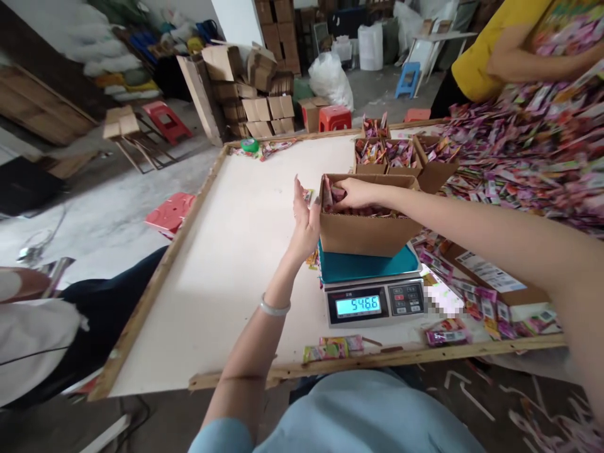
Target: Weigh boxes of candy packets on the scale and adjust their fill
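Note:
A brown cardboard box [363,234] full of small pink-purple packets [336,192] stands on the teal pan [352,267] of a digital scale [375,303], whose lit display reads 5466. Against the box's left end rests my left hand [306,217], upright with its fingers stretched out. My right hand [356,194] reaches inside the box near the left end. Its fingers curl down around packets there, and the fingertips are partly hidden.
Several filled boxes [403,157] stand behind the scale. A large heap of packets [528,145] covers the right side, where a person in a yellow top [491,47] works. Loose packets [333,348] lie by the wooden front edge [292,371]. Green tape [250,146] sits at the far left corner.

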The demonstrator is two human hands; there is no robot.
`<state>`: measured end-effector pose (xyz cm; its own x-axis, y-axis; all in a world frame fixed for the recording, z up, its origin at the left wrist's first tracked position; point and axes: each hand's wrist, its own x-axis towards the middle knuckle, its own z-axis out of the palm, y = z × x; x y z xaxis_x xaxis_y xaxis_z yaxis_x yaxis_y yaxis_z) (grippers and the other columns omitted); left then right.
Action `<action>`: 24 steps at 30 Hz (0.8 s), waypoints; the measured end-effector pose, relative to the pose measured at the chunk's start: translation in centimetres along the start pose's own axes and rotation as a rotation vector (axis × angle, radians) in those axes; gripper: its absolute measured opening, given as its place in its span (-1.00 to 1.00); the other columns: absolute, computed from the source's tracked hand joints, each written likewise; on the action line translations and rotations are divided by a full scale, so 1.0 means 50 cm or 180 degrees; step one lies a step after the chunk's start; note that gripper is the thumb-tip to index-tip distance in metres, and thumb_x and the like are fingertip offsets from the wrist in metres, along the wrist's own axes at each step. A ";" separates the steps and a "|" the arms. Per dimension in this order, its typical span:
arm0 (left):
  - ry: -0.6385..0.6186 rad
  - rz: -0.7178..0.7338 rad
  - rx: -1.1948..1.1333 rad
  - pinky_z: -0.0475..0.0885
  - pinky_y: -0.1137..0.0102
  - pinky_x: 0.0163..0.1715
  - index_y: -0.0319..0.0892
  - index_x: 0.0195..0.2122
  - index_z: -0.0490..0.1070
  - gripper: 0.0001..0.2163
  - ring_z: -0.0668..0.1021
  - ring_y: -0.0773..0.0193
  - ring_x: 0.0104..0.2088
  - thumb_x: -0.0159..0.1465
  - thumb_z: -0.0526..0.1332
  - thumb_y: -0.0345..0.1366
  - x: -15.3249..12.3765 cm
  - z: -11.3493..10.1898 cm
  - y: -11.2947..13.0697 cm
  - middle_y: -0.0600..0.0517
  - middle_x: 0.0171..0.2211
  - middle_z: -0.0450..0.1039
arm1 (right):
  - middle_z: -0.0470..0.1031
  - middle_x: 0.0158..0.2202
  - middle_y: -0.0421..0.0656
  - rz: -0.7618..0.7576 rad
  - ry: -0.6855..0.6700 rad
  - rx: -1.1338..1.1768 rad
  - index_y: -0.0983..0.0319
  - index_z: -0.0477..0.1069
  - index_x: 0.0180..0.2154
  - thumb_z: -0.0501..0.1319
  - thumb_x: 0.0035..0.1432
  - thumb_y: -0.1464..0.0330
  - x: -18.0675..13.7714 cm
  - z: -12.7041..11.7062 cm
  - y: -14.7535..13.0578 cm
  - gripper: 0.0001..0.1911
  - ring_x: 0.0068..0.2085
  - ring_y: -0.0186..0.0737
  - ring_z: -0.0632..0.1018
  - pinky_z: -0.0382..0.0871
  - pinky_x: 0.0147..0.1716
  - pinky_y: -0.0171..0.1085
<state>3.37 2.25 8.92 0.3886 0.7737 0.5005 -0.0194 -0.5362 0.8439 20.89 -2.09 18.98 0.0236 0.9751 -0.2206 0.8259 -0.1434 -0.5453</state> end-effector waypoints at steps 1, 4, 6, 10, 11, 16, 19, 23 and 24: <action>0.0020 0.0023 -0.0001 -0.10 -0.08 0.55 0.23 0.54 -0.16 -0.25 -0.03 -0.03 0.59 0.41 0.03 0.29 0.002 0.004 0.001 -0.01 0.62 -0.27 | 0.63 -0.25 -0.06 0.0070 0.0073 0.0051 0.27 0.49 -0.11 0.42 0.15 0.10 -0.001 0.001 0.001 -0.58 -0.20 -0.09 0.61 0.45 -0.20 -0.23; 0.0131 0.0034 -0.0014 -0.06 -0.07 0.54 0.27 0.54 -0.25 -0.25 -0.01 -0.05 0.59 0.42 0.03 0.28 0.003 0.016 0.006 0.00 0.63 -0.34 | 0.60 -0.36 -0.09 0.0091 0.0489 -0.0009 0.29 0.49 -0.26 0.40 0.19 0.19 -0.014 0.003 -0.010 -0.71 -0.26 -0.14 0.61 0.42 -0.23 -0.27; 0.0253 0.0036 -0.0026 -0.04 -0.07 0.54 0.26 0.54 -0.28 -0.23 0.00 -0.06 0.59 0.42 0.05 0.26 0.001 0.018 0.011 -0.03 0.62 -0.36 | 0.55 -0.47 -0.14 0.0022 0.0536 0.0217 0.31 0.47 -0.28 0.34 0.24 0.34 -0.028 -0.002 -0.017 -0.85 -0.40 -0.23 0.57 0.40 -0.33 -0.31; 0.0363 0.0086 0.0055 0.08 -0.06 0.50 0.20 0.54 -0.30 -0.18 0.04 -0.08 0.58 0.41 0.11 0.24 -0.005 0.011 0.019 -0.12 0.62 -0.30 | 0.44 -0.61 -0.22 -0.0143 0.0376 0.1184 0.32 0.43 -0.19 0.27 0.35 0.41 -0.063 -0.034 0.007 -0.92 -0.66 -0.37 0.40 0.16 -0.67 -0.40; 0.0346 0.0105 0.0095 0.10 -0.06 0.50 0.18 0.55 -0.30 -0.18 0.05 -0.08 0.57 0.41 0.11 0.23 -0.005 0.009 0.020 -0.12 0.61 -0.29 | 0.44 -0.62 -0.22 -0.0184 0.0414 0.1396 0.32 0.43 -0.18 0.29 0.35 0.39 -0.071 -0.046 0.020 -0.89 -0.69 -0.39 0.37 0.10 -0.72 -0.42; 0.0300 0.0224 0.0135 0.11 -0.01 0.51 0.16 0.54 -0.16 -0.19 0.07 -0.08 0.57 0.38 0.16 0.23 0.013 0.005 0.021 -0.08 0.61 -0.21 | 0.51 -0.55 -0.22 -0.0418 0.0845 0.1847 0.38 0.44 -0.09 0.41 0.29 0.30 -0.112 -0.099 0.082 -0.69 -0.67 -0.50 0.40 0.20 -0.68 -0.52; 0.0349 0.0244 0.0053 0.12 0.02 0.51 0.18 0.52 -0.07 -0.22 0.06 -0.07 0.57 0.37 0.14 0.27 0.023 0.003 0.030 -0.03 0.61 -0.15 | 0.56 -0.49 -0.22 -0.0506 0.1313 0.1657 0.43 0.41 -0.13 0.37 0.31 0.29 -0.144 -0.124 0.097 -0.69 -0.66 -0.60 0.39 0.16 -0.61 -0.54; 0.0417 0.0192 -0.0082 0.12 -0.01 0.51 0.22 0.50 0.00 -0.27 0.02 -0.06 0.58 0.38 0.13 0.27 0.028 -0.009 0.051 0.02 0.59 -0.09 | 0.57 -0.42 -0.34 -0.0724 0.2013 0.1546 0.39 0.40 -0.13 0.37 0.22 0.17 -0.200 -0.163 0.101 -0.59 -0.61 -0.69 0.40 0.10 -0.56 -0.45; 0.0419 0.0169 -0.0107 0.11 -0.02 0.51 0.23 0.49 0.02 -0.28 0.00 -0.06 0.59 0.38 0.14 0.27 0.029 -0.014 0.056 0.03 0.59 -0.07 | 0.56 -0.42 -0.37 -0.0776 0.2135 0.1597 0.37 0.42 -0.14 0.38 0.18 0.16 -0.215 -0.173 0.102 -0.58 -0.61 -0.70 0.40 0.08 -0.56 -0.43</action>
<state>3.27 2.13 12.14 0.2620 0.7833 0.5637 -0.0683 -0.5676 0.8204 29.73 -11.84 25.59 0.3356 0.8596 0.3854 0.5092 0.1786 -0.8419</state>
